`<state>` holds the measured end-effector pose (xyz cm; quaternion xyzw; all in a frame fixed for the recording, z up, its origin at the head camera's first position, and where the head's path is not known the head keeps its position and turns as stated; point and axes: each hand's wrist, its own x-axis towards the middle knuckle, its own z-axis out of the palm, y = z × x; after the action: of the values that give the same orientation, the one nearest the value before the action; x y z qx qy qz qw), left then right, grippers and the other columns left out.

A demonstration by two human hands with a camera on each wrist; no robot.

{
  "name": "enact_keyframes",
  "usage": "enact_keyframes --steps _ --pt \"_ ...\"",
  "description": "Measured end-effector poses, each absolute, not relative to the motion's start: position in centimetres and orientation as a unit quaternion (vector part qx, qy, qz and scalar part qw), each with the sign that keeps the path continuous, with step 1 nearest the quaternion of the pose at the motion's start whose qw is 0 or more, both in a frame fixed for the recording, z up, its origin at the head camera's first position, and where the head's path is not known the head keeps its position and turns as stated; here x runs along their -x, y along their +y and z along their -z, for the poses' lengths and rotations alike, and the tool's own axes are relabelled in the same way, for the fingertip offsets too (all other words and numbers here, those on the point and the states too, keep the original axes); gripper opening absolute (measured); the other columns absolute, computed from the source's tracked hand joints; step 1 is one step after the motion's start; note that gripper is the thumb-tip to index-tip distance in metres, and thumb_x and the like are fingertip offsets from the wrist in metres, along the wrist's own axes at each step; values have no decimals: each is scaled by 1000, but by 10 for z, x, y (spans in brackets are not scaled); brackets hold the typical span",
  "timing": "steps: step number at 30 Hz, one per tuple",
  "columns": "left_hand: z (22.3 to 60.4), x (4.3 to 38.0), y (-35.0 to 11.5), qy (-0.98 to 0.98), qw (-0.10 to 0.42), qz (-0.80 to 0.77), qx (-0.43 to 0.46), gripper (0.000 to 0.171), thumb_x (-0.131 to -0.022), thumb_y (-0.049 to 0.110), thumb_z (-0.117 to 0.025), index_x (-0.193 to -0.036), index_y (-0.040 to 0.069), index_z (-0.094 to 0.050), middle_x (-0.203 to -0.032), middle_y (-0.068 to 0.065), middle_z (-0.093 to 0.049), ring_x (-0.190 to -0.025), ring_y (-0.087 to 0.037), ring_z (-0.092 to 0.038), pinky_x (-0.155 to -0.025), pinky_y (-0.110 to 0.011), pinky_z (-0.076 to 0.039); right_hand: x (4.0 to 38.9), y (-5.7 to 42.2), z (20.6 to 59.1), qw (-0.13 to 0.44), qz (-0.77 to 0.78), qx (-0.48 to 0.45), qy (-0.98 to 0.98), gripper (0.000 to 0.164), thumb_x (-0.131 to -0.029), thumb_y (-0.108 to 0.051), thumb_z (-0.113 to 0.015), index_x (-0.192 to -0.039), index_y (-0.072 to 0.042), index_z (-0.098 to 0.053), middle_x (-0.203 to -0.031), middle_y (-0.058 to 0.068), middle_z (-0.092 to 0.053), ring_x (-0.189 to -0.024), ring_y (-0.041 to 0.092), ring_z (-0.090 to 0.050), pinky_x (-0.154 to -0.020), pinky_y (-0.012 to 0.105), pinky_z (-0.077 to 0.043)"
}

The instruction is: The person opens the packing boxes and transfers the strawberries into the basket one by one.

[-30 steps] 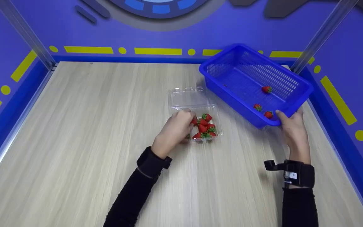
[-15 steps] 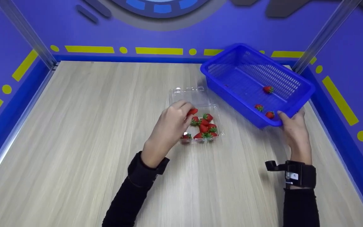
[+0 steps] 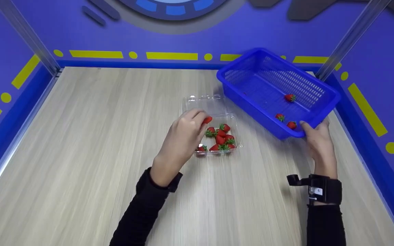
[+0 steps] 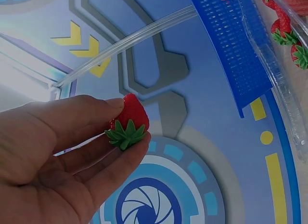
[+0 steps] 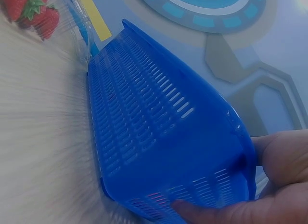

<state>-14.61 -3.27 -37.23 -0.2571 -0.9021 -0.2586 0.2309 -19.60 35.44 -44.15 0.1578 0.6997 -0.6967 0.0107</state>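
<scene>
My left hand [image 3: 183,133] pinches a red strawberry [image 3: 207,120] between thumb and fingertips, just above the left rim of a clear plastic clamshell box [image 3: 214,107]. In the left wrist view the strawberry [image 4: 130,120] shows its green leaves between thumb and forefinger. Several strawberries [image 3: 221,138] lie in the box. My right hand [image 3: 315,138] grips the near corner of a blue plastic basket [image 3: 306,83], tilted up off the table. Three strawberries [image 3: 286,116] lie in the basket. In the right wrist view my fingers [image 5: 211,214] curl round the basket [image 5: 159,137] rim.
The box's clear lid [image 3: 202,102] lies open behind it. The wooden table [image 3: 91,130] is ringed by a low blue wall [image 3: 135,63] with yellow marks. Metal posts stand at the back corners.
My left hand has lifted out of the clear box with one strawberry pinched in it and drawn back a little. The right hand and basket have hardly moved.
</scene>
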Motion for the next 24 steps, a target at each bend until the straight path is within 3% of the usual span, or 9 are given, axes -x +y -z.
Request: enact_keyframes --steps 13,19,24 --pt "373 148 -31 -900 232 256 268 13 -93 2 -73 -105 -2 -72 -106 -12 -70 -98 -25 -69 -86 -31 -59 196 354 440 14 676 -167 717 85 -107 -16 -45 -157 -15 24 -164 26 -17 -126 13 -50 -93 14 -49" --pt "369 155 -21 -891 219 253 307 15 -95 4 -71 -109 -2 -72 -110 -13 -70 -104 -25 -68 -90 -29 -58 196 353 440 8 685 -158 711 79 -107 -14 -44 -157 -12 17 -164 26 -16 -141 23 -40 -92 13 -49" --pt "356 174 -5 -888 193 232 346 18 -100 11 -65 -113 1 -71 -113 -9 -69 -106 -22 -66 -92 -28 -56 195 353 440 7 684 -156 712 79 -107 -13 -43 -157 -11 18 -163 26 -17 -138 22 -42 -89 11 -49"
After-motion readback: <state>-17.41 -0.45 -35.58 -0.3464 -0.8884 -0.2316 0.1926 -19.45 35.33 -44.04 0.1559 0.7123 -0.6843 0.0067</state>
